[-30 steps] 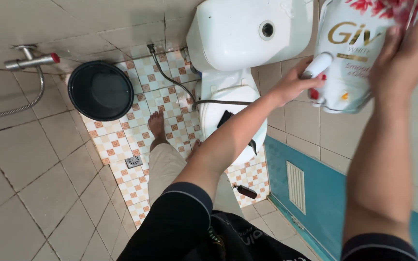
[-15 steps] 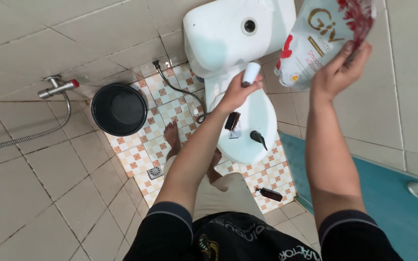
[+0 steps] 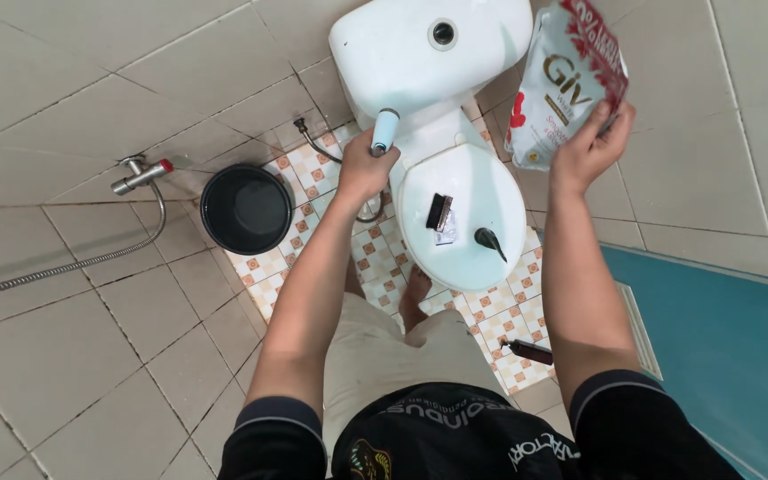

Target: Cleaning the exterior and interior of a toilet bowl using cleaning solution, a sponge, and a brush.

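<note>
Up high on my right, the white refill pouch [image 3: 566, 84] with its red flower print hangs tilted in front of the tiled wall [image 3: 713, 133], beside the toilet tank [image 3: 428, 53]. My right hand [image 3: 590, 147] grips it from below, fingers spread up along its right edge and thumb pressed on the face, with the arm stretched nearly straight out from my shoulder and the wrist bent slightly back.

My left hand [image 3: 364, 169] is closed in a fist around the handle of a pale blue spray nozzle [image 3: 385, 131], whose head points up toward the tank. That arm also reaches forward, long and almost straight, crossing over the patterned floor tiles [image 3: 308, 191]. The nozzle's thin hose [image 3: 324, 147] trails off to the left along the floor near the wall.

Just beyond my hands sits the white toilet with its lid [image 3: 460, 218] shut; a small dark razor-like item [image 3: 438, 212] and a dark teardrop-shaped piece [image 3: 488, 240] lie on the lid. A black bucket [image 3: 247, 209] stands left of the toilet, near a wall tap [image 3: 140, 175] with a metal shower hose. A small dark bottle [image 3: 528, 351] lies on the floor by the teal door [image 3: 722, 347].
</note>
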